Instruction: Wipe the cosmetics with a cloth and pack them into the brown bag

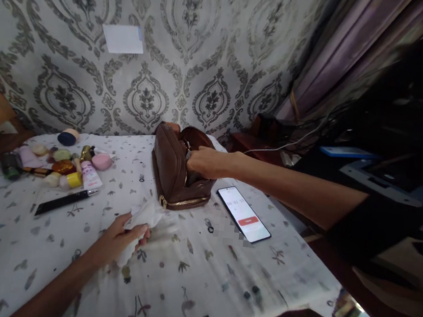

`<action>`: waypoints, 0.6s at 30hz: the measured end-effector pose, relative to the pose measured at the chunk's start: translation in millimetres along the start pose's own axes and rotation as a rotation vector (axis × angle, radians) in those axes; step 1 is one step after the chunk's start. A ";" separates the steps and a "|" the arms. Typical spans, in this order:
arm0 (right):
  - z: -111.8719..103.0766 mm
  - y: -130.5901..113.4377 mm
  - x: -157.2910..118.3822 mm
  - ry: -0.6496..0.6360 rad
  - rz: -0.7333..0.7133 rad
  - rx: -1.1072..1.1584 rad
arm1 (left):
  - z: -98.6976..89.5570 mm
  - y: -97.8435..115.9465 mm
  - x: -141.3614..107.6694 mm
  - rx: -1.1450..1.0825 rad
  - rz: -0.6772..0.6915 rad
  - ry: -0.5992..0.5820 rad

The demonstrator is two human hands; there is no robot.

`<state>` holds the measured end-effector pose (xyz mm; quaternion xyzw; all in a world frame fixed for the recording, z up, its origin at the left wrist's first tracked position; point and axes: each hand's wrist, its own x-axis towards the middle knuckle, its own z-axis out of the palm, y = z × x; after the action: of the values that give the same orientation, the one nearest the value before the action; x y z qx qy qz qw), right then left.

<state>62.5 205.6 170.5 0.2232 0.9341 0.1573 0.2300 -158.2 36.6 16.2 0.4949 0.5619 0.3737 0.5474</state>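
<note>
A brown zippered bag (pixel 170 166) stands open on the table, toward the wall. My right hand (pixel 209 163) reaches into its opening from the right; the fingertips are hidden inside, so what they touch there does not show. In front of the bag, my left hand (pixel 128 236) pinches a crumpled white wipe or tissue (pixel 146 216) between thumb and fingers, above the patterned tablecloth (pixel 165 286). To the right of the bag lies a phone (pixel 243 214) with its screen lit, showing a running timer and a red button.
Several cosmetics, among them a white-and-pink tube (pixel 91 175), a pink round item (pixel 101 161) and a yellow-banded jar (pixel 73 179), lie grouped at the left. A long black item (pixel 63 202) lies nearer me. A dark-topped round container (pixel 68 137) sits by the wall. A white cable (pixel 286 148) runs at the right.
</note>
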 end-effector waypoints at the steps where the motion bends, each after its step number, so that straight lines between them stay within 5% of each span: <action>1: 0.0 -0.5 0.7 0.008 -0.007 -0.026 | 0.0 0.0 -0.1 0.001 -0.006 0.001; 8: -1.1 -2.9 0.5 -0.035 -0.032 -0.026 | 0.9 6.5 -1.4 0.015 0.002 0.003; 18: 9.1 9.5 -5.4 0.101 -0.008 0.152 | 3.0 11.5 -2.4 0.022 -0.023 -0.005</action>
<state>74.6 212.8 168.5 0.2281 0.9546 0.0961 0.1654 -153.7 36.5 27.5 0.4953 0.5705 0.3599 0.5475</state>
